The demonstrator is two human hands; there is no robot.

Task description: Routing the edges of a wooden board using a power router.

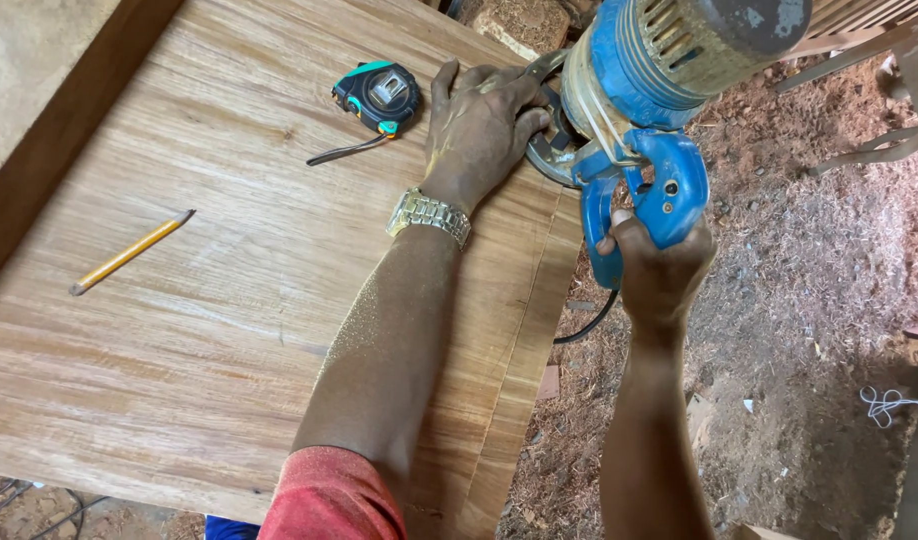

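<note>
The right hand (657, 268) has its fingers wrapped around the blue handle of a router (639, 110), which sits at the right edge of a wide wooden board (229, 330). The router's round metal base (544, 150) overlaps that edge, with the motor body rising toward the camera and partly hanging out past the wood. The left hand (479, 125) lies on the board just beside the base, fingers curled against its rim and pressing on it; they are closed on the base rather than around anything loose. A metal wristwatch (429, 215) sits on that wrist.

The board's right edge runs diagonally from the router down toward the bottom of the view, with a stepped profile already cut along it. Beyond the edge lies a dirt floor (799, 330) covered in sawdust and chips, and a black cord (589, 325) hangs down from the router there.

A tape measure (377, 95) rests near the left hand, well in from the edge, its tab pulled slightly out. A yellow pencil (129, 252) lies far to the left, apart from everything. Between pencil and forearm the wood is bare.
</note>
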